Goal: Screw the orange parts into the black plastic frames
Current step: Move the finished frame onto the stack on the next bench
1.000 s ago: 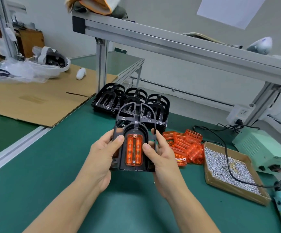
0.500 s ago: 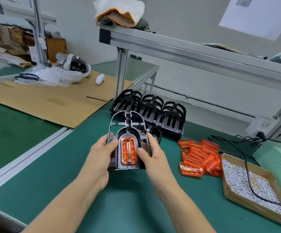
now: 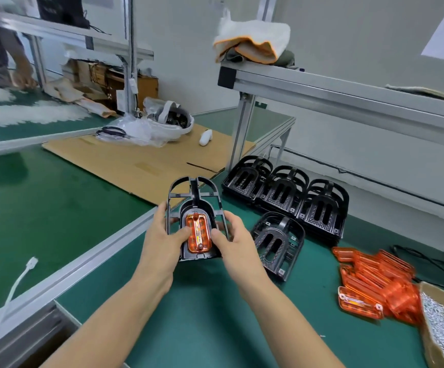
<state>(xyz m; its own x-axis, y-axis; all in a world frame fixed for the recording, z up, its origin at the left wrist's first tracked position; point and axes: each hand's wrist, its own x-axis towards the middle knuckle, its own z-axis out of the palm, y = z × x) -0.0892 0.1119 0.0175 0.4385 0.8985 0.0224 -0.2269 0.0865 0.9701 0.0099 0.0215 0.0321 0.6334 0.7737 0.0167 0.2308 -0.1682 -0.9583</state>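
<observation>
No legible writing anywhere. Gripping frame [image 3: 194, 205] w/ both hands over green bench [image 3: 202, 314]: left hand [image 3: 162, 241] & right hand [image 3: 235, 241] curled on its sides, thumbs pressing orange part [image 3: 198, 236] seated in middle. Vs 0.5 s ago: frame sitting further from stack [image 3: 286, 193], view swinging left.

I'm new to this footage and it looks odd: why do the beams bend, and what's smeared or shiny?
Head view: the wide lens bows the shelf beam; the far-left bench is smeared with blur; a glare streak runs down the orange part; both hands, left and right, look sharp.
</observation>
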